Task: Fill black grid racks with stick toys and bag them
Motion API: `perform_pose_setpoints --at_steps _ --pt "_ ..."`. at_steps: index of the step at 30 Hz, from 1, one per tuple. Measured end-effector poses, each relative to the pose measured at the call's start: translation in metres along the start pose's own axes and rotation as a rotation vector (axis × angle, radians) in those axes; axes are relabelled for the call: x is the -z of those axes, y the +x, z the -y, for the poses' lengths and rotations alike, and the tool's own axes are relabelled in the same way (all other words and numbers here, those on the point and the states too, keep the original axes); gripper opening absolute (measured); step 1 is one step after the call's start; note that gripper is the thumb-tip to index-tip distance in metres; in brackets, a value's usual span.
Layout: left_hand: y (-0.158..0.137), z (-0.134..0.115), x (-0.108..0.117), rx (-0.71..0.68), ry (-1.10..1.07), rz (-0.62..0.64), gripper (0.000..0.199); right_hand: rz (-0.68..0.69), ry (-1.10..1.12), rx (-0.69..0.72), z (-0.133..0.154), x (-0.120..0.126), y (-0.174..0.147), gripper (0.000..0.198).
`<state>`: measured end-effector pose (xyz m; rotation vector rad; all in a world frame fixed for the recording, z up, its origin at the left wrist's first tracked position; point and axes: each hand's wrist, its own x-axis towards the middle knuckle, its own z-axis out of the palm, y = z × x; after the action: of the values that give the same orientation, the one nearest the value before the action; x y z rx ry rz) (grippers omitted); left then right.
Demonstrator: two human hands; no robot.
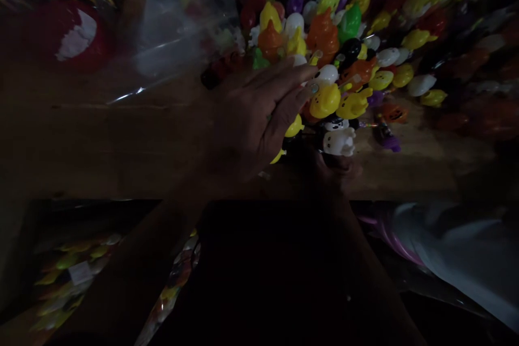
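My left hand (257, 113) lies across the left side of a heap of small, glossy plastic toy figures, its fingers stretched out and touching them. Around its fingertips are a yellow figure (325, 101), a white round figure (326, 74) and an orange swirl-shaped figure (323, 35). A yellow piece (294, 127) shows beneath the hand. My right hand (338, 169) is at the heap's near edge, right against a white figure (339, 142) with a face. Its fingers are hidden in shadow and behind the figures, so its grip cannot be made out.
The heap spreads right and back over a wooden table (133, 146). Clear plastic sheeting (170, 38) and a red round object (68, 38) are at the back left. Bagged colourful pieces (73, 275) sit below the table edge; a pale bag (450, 248) is at lower right.
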<state>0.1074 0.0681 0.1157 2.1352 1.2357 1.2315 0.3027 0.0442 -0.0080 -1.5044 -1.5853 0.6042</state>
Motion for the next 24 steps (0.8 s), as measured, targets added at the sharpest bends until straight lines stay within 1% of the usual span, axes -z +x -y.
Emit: perform_pose_setpoints --at_steps 2,3,7,11,13,14,16,19,22,23,24 --pt "0.001 -0.001 0.0 0.028 0.009 0.007 0.032 -0.108 -0.063 0.021 0.0 0.003 0.001 0.02" --pt "0.002 -0.002 0.0 0.045 0.017 0.011 0.031 -0.127 -0.08 0.032 0.001 0.004 0.002 0.019" --pt "0.003 -0.004 0.0 0.055 0.039 0.013 0.037 -0.055 -0.074 0.077 0.009 0.008 0.009 0.018" --pt "0.004 -0.003 0.002 -0.004 0.019 0.003 0.04 -0.008 -0.064 0.082 0.017 0.008 0.013 0.02" --pt "0.005 -0.004 0.003 -0.021 0.02 0.005 0.041 0.019 -0.061 0.126 0.02 0.005 0.013 0.016" --pt "0.006 -0.006 0.004 -0.028 0.039 0.012 0.042 0.027 -0.056 0.16 0.021 0.003 0.014 0.014" --pt "0.007 -0.009 0.004 -0.086 0.111 0.039 0.041 0.035 -0.051 0.218 0.021 -0.002 0.014 0.011" --pt "0.008 -0.014 0.004 -0.175 0.243 0.063 0.043 0.053 -0.054 0.247 0.02 -0.003 0.013 0.016" --pt "0.007 -0.015 0.005 -0.145 0.308 0.09 0.048 0.092 -0.086 0.289 0.018 0.014 0.012 0.016" --pt "0.007 -0.015 0.005 -0.135 0.31 0.107 0.051 0.071 -0.105 0.313 0.017 0.024 0.012 0.016" --pt "0.006 -0.015 0.006 -0.123 0.312 0.128 0.053 0.022 -0.135 0.329 0.014 0.035 0.013 0.02"
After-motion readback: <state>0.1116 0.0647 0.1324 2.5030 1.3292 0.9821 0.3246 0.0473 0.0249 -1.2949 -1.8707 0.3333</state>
